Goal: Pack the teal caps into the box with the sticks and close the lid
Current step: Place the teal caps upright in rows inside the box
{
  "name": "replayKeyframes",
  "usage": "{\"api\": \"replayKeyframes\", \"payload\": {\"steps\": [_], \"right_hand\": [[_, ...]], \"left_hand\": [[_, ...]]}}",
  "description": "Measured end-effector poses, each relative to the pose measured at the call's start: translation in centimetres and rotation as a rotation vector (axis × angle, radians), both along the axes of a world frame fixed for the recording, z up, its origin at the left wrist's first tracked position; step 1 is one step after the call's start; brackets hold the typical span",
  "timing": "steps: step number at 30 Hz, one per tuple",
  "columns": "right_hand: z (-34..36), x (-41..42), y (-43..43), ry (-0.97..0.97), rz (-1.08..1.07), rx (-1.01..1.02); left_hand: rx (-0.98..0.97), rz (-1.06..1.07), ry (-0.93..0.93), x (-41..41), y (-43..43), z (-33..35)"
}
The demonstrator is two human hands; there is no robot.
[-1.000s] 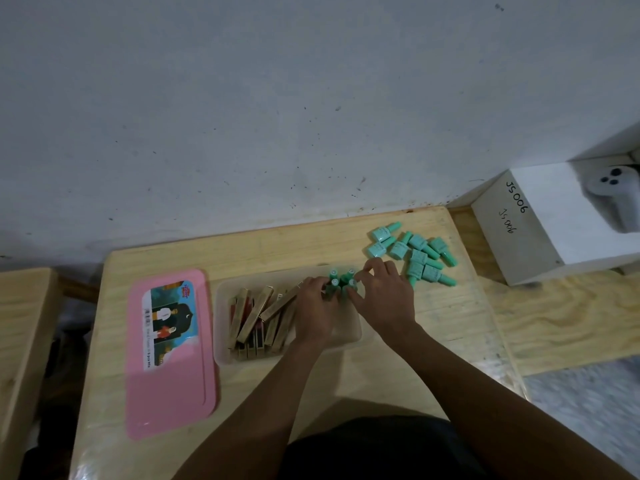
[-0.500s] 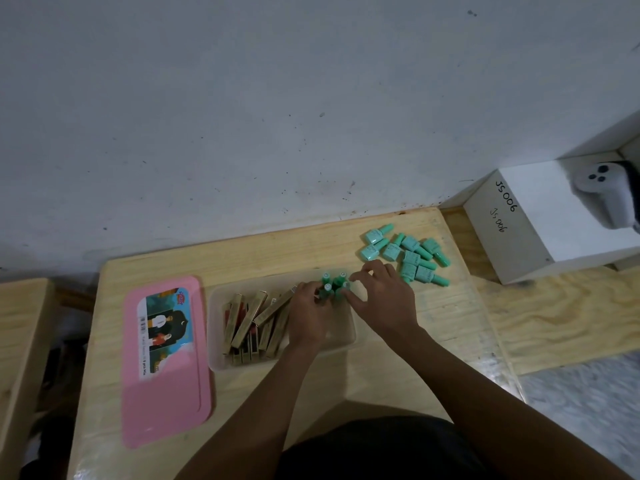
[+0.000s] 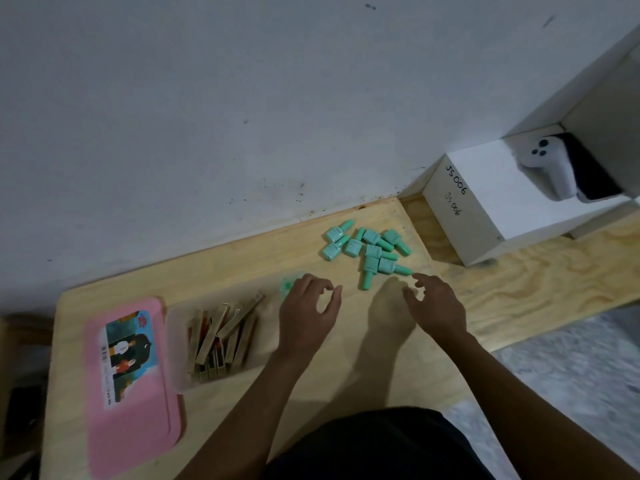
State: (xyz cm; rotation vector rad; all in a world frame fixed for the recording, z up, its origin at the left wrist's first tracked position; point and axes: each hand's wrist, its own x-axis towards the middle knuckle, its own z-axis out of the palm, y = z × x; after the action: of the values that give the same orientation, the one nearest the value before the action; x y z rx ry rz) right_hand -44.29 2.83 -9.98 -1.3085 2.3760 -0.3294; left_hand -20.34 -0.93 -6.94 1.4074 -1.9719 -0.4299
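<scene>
1. We are judging the teal caps (image 3: 367, 250) to be light, stiff plastic pieces, each with a squarish body and a thin neck. They are looking smooth enough to skid, so we are favouring a pinch across the wide body rather than the neck.
2. The loose caps are lying in a jumbled heap on the counter (image 3: 242, 258), near its far right corner.
3. The right hand (image 3: 437, 304) is hovering just beside the nearest cap, fingers spread and relaxed, gripping nothing.
4. The left hand (image 3: 306, 311) is hanging over the right end of the box (image 3: 175, 344). Its fingers are curving loosely, the thumb close to the forefinger, with nothing showing between them.
5. The clear box is holding the sticks (image 3: 221, 336), piled aslant in its left half. A teal smear just beyond the left hand may be caps already inside, but it is too blurred to tell.
6. The pink lid (image 3: 135, 403) is lying flat on the counter just left of the box, so the box is standing open.
</scene>
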Motion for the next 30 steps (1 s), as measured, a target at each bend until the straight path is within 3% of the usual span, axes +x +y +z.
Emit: {"api": "replayKeyframes", "payload": {"steps": [2,4,7,10,21,30], "right_hand": [[-0.2,-1.3,-0.4,-0.024,-0.005,0.023],[-0.5,-2.2,-1.1,-0.049,0.011,0.051],[-0.8,-3.1,-2.3,-0.066,0.089,0.091],[-1.3,-3.5,-3.4,-0.109,0.156,0.115],[-2.4,-5.0,-4.3,-0.145,0.229,0.077],[-1.4,-5.9,-3.1,-0.598,-0.009,-0.133]], "left_hand": [[0.080,-0.116,0.032,-2.2,-0.5,0.2],[0.279,-0.148,0.028,-4.5,-1.3,0.3],[0.590,-0.061,-0.082,-7.3,-2.6,-1.0],[0.741,0.046,-0.188,-8.6,-3.6,-3.0],[0.666,0.185,-0.287,-10.7,-2.9,-4.8],[0.770,0.232,-0.061,-10.3,-2.9,-4.7]]}}
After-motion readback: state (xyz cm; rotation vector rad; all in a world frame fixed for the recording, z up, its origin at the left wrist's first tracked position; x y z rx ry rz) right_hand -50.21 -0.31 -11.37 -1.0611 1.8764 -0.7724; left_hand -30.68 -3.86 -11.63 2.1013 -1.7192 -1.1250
